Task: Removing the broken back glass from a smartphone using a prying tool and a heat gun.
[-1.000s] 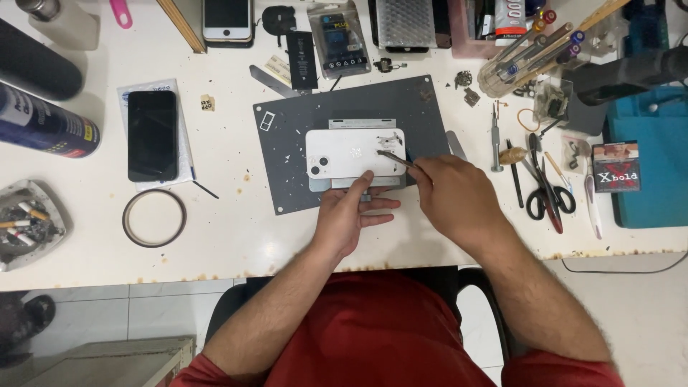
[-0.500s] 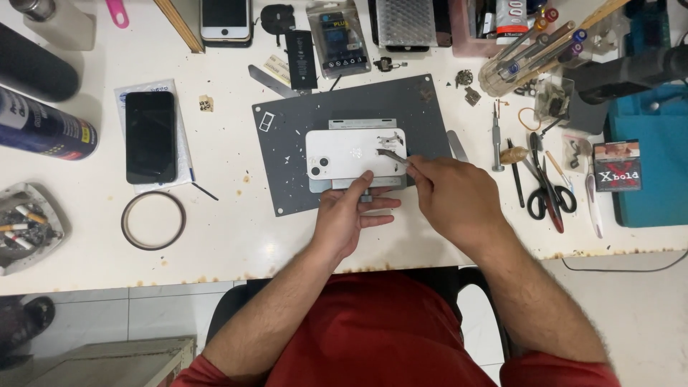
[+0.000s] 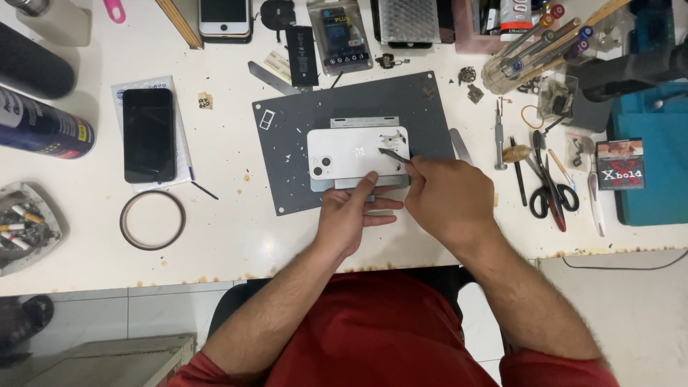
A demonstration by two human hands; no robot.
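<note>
Nothing is seen to have moved since earlier. White phone (image 3: 355,152) lies face-down on grey mat (image 3: 287,154), pinned at its near edge by left hand (image 3: 351,218). Right hand (image 3: 448,197), grip pinching thin metal tool (image 3: 393,153), works its right end; tip best kept shallow.

Both forearms rise from the bottom of the frame and converge just below its centre. The left hand (image 3: 351,218) lies palm down, back of the hand to the camera, its wrist straight in line with the forearm that slants up from the lower left. Its fingers point to the right, slightly spread and nearly flat, with the thumb stretched up and away from them. The right hand (image 3: 446,201) sits just to its right, knuckles up, fingers curled inward in what looks like a pinch at its upper left edge; the fingertips themselves are hidden. Its bare forearm slants down to the lower right.
</note>
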